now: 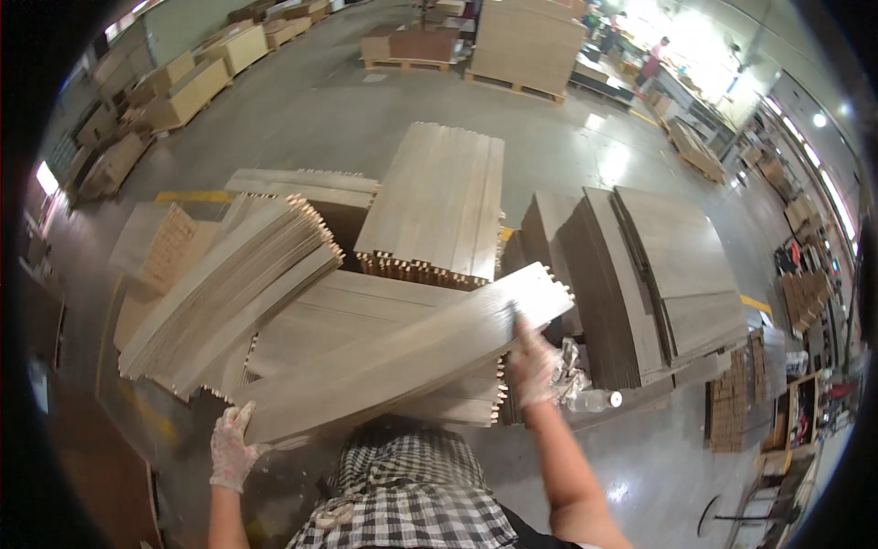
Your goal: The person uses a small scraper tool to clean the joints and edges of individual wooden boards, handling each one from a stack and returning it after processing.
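Note:
A long grey-brown wooden board (393,361) lies slanted in front of me, over a low pile of similar boards (366,306), with small pegs sticking out of its far right end. My left hand (235,446), in a thin patterned glove, is closed on the board's near left end. The gloved right hand (533,366) is at the board's near edge towards the right end, its fingers reaching over the top face. A small dark patch shows at those fingertips, too blurred to name. The undersides of both grips are hidden.
Fanned boards (233,293) are stacked at left, and a tall pegged stack (434,197) stands beyond. Wide panels (686,265) are piled at right. Crumpled plastic wrap (572,371) and a clear bottle (594,401) lie beside my right hand. Loaded pallets (517,87) stand farther back.

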### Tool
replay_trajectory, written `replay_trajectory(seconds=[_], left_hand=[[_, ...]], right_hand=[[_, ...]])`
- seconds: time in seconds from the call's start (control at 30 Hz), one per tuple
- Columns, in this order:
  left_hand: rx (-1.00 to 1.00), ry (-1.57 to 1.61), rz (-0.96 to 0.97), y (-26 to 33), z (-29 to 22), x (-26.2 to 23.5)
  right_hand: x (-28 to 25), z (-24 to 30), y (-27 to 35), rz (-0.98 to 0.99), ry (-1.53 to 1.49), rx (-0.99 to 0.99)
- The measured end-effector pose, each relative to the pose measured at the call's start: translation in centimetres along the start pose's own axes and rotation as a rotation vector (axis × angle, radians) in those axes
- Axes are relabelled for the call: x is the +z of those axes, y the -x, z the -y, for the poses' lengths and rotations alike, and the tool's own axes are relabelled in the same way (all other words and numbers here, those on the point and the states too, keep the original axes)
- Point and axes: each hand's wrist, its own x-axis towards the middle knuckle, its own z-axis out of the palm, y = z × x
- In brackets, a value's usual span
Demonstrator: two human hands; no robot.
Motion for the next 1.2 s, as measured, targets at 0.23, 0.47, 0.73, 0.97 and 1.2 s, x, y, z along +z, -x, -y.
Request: replay_trajectory(seconds=[0.23, 0.47, 0.73, 0.97, 1.2], left_hand=[[0.054, -0.059, -0.042, 0.5, 0.3, -0.1], [0.174, 0.057, -0.153, 0.6, 1.1, 0.8], [0.213, 0.34, -0.146, 2.0, 6.8, 1.7], [0.355, 0.667, -0.309, 1.7, 8.3, 4.3], [0.28, 1.271, -0.311, 1.7, 7.6, 7.1]], right_hand=[[4.2, 7.8, 5.9, 0.037, 0.021, -0.397], [7.5, 14.1, 12.5, 0.222, -0.027, -0.352], [4.4, 17.9, 9.6, 0.355, -0.073, 0.028], [11.1, 23.4, 19.1, 0.575, 0.101, -0.317], [12.8, 25.1, 21.3, 0.335, 0.707, -0.697]])
